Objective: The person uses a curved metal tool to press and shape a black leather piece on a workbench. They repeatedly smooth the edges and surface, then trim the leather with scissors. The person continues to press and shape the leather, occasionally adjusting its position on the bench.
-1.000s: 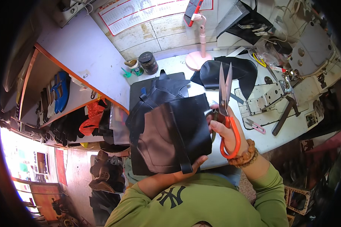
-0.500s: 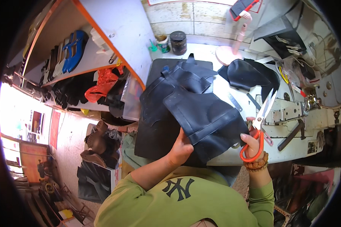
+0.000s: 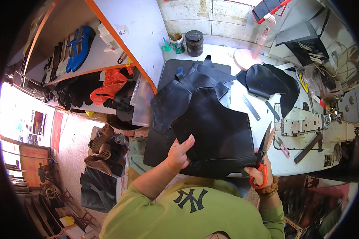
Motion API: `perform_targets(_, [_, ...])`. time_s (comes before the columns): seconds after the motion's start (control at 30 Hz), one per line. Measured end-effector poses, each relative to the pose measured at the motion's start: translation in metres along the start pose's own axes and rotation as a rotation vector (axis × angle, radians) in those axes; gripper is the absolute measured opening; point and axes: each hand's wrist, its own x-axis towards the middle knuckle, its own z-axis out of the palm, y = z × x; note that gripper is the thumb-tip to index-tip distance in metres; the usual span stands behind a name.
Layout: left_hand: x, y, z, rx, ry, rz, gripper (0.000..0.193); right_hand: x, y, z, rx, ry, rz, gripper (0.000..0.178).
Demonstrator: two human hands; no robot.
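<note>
A black leather piece (image 3: 219,127) is held up in front of me, its dull side toward me. My left hand (image 3: 180,153) grips its lower left edge, thumb on top. With my right hand (image 3: 263,169) I hold scissors (image 3: 262,157) with orange-red handles, their blades pointing up and slightly apart. The fingers and thumb of that hand also touch the leather's lower right corner; some of them are hidden. Behind the piece, more stitched black leather (image 3: 169,103) lies on a black mat (image 3: 147,149).
On the white table lie another black leather piece (image 3: 263,81), a metal ruler (image 3: 251,107), small pink-handled snips (image 3: 283,148) and a hammer (image 3: 308,148). A sewing machine (image 3: 299,123) stands at right, a pink phone stand (image 3: 243,59) and jars (image 3: 194,43) at the back. Shoe shelves (image 3: 107,71) rise at left.
The leather piece has been turned over, from its shiny stitched side to its duller side. My left hand has shifted left, and the scissors have tilted more upright.
</note>
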Motion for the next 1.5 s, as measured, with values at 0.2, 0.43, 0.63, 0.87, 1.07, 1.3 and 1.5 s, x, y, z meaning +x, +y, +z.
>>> perform_targets(0.2, [-0.002,0.001,-0.006,-0.037,-0.041,-0.034,0.043,-0.004,0.005,-0.002,0.16,-0.048,-0.09,0.064])
perform_targets(0.43, [-0.01,-0.013,-0.004,0.024,-0.172,-0.191,0.045,0.023,-0.028,-0.006,0.333,-0.146,-0.147,0.064])
perform_targets(0.63, [0.003,0.017,0.024,0.362,-0.207,-0.049,0.079,0.041,-0.063,0.007,-0.026,-0.233,-0.192,0.055])
perform_targets(0.87, [0.049,0.08,0.067,1.253,-0.273,-0.086,0.034,0.043,-0.069,0.026,-0.049,-0.293,-0.146,0.05])
perform_targets(1.07, [0.058,0.055,0.085,0.905,-0.314,-0.09,0.012,0.054,-0.044,0.029,0.675,-0.301,-0.003,0.043])
perform_targets(1.3, [0.052,0.038,0.075,0.855,-0.225,-0.003,0.008,0.058,-0.021,0.054,0.477,-0.22,0.28,0.036])
perform_targets(1.5, [0.053,0.031,0.074,0.829,-0.154,0.135,0.007,0.054,-0.013,0.063,0.299,-0.409,0.06,0.035])
